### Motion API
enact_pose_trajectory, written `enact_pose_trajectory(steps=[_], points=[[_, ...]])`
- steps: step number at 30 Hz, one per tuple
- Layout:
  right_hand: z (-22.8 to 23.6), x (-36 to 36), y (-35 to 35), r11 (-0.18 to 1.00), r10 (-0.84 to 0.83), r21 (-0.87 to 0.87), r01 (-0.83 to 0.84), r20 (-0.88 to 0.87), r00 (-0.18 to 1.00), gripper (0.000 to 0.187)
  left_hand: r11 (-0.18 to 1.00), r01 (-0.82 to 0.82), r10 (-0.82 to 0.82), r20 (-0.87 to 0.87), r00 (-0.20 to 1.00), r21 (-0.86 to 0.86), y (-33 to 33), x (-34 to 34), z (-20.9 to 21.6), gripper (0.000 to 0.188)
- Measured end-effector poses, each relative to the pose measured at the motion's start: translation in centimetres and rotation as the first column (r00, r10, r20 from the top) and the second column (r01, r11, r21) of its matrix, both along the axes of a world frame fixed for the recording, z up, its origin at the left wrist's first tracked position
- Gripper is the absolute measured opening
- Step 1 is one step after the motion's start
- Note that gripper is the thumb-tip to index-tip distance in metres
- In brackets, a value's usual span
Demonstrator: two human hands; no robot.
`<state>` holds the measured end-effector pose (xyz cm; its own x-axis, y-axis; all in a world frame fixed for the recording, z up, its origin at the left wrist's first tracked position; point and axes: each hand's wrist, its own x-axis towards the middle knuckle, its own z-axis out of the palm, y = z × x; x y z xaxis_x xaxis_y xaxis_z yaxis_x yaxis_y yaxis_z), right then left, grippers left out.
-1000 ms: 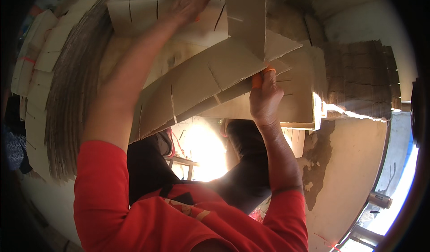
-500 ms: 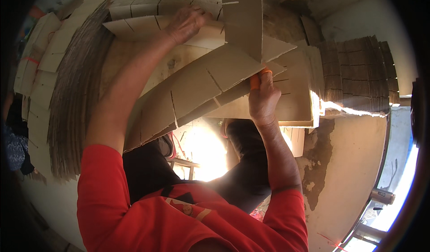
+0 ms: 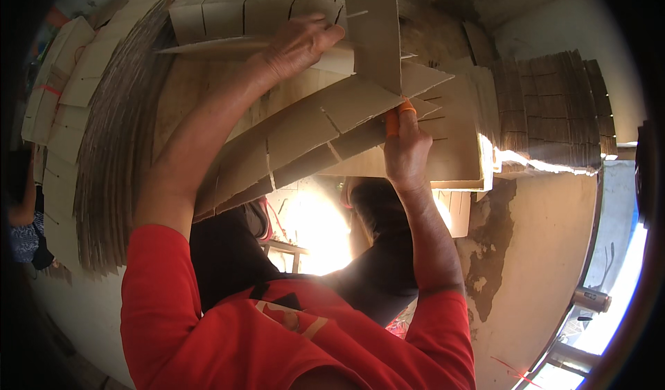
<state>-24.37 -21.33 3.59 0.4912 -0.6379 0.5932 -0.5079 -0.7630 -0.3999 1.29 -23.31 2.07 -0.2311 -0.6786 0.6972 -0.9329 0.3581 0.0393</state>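
Observation:
My right hand [image 3: 407, 151], with orange covers on its fingers, grips some interlocked slotted cardboard strips [image 3: 291, 130] near where they cross. Two long strips slant down to the left, roughly side by side, and one crossing piece [image 3: 377, 37] stands up at their right end. My left hand [image 3: 301, 43] is closed at the far side, on a separate slotted cardboard strip [image 3: 208, 46] tilted almost edge-on. Its fingertips are partly hidden. That strip runs behind the hand toward the upright piece and does not visibly join it.
Tall stacks of cut cardboard [image 3: 118, 127] line the left, with more slotted sheets [image 3: 242, 5] at the back and a bundle [image 3: 554, 109] at right. A cardboard stack [image 3: 457, 137] lies beside my right hand. Another person's arm [image 3: 24, 213] shows at far left.
My left hand has come slightly nearer and right, and its strip has tipped from showing its face to nearly edge-on. The interlocked strips in my right hand have shifted only slightly.

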Motion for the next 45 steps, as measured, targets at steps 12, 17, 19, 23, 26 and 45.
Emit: enact_pose_trajectory(steps=[12, 17, 19, 23, 26, 45], points=[[-0.5, -0.6, 0.5, 0.995, 0.080, -0.066, -0.080, -0.008, 0.997, 0.045, 1.000, -0.005, 0.004, -0.021, 1.000, -0.029, 0.9, -1.1, -0.1, 0.015], [-0.7, -0.8, 0.2, 0.995, 0.071, -0.072, -0.072, -0.025, 0.997, 0.046, 0.994, -0.001, -0.002, -0.028, 1.000, -0.106, 1.1, -1.3, -0.2, 0.016], [-0.8, -0.8, 0.1, 0.994, 0.068, -0.077, -0.072, -0.047, 0.997, 0.046, 0.990, 0.004, -0.005, -0.012, 1.000, -0.140, 1.3, -1.6, -0.1, 0.016], [-1.1, -0.5, 0.4, 0.998, 0.055, -0.030, -0.055, -0.021, 0.998, 0.029, 0.980, 0.016, -0.014, 0.015, 1.000, -0.198, 1.6, -2.2, 0.2, 0.015], [-0.6, -0.7, 0.8, 1.000, 0.001, -0.027, -0.003, -0.084, 0.996, 0.019, 0.983, 0.039, -0.024, 0.082, 0.996, -0.182, 1.6, -2.8, 0.3, 0.012], [0.9, -1.0, 1.4, 0.980, -0.143, 0.123, 0.155, -0.099, 0.985, 0.019, 0.999, 0.024, -0.029, -0.110, 0.993, -0.044, 1.7, -2.9, 1.3, 0.014]])
